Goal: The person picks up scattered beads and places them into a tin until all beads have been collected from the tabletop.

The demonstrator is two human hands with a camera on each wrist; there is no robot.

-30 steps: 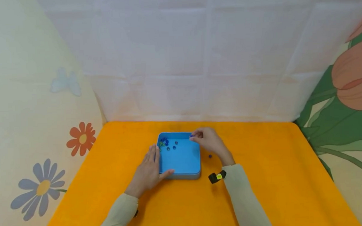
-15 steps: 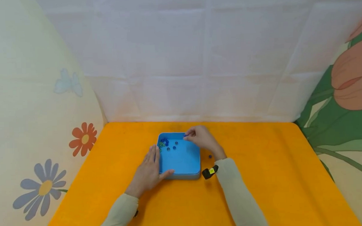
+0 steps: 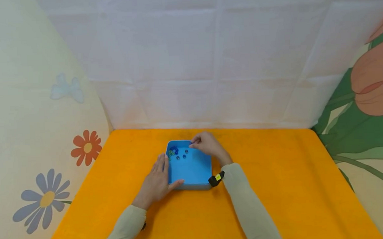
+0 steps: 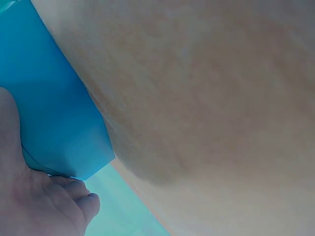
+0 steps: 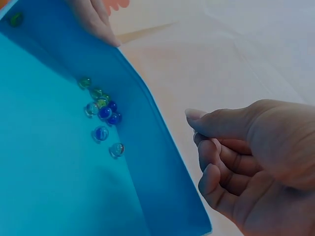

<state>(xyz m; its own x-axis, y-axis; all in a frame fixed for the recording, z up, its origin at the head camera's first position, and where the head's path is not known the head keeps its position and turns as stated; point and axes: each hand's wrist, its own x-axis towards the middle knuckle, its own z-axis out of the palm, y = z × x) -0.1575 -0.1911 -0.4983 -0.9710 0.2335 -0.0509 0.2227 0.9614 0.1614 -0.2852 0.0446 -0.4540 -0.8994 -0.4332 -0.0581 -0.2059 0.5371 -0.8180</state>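
A shallow blue square box (image 3: 189, 172) holds several glass marbles (image 3: 176, 151), blue, green and clear, mostly in its far left corner. My left hand (image 3: 157, 180) lies along the box's left side, fingers straight and thumb over the front rim. Between thumb and forefinger my right hand (image 3: 208, 144) pinches a blue marble (image 3: 190, 143), above the box's far wall. In the right wrist view the fingertips hide nearly all of that marble. Blurred skin and part of the box (image 4: 59, 98) fill most of the left wrist view.
The box stands on a table with an orange cover (image 3: 276, 187). Behind it hangs a white cloth (image 3: 164, 64). Flower-printed cloths (image 3: 37, 139) close off both sides. A black wrist camera (image 3: 216, 178) on the right arm overlaps the box's front right corner.
My right hand has moved left along the far wall of the box with the blue marble. A loose marble right of the box is now hidden behind the right wrist. The left hand stays put.
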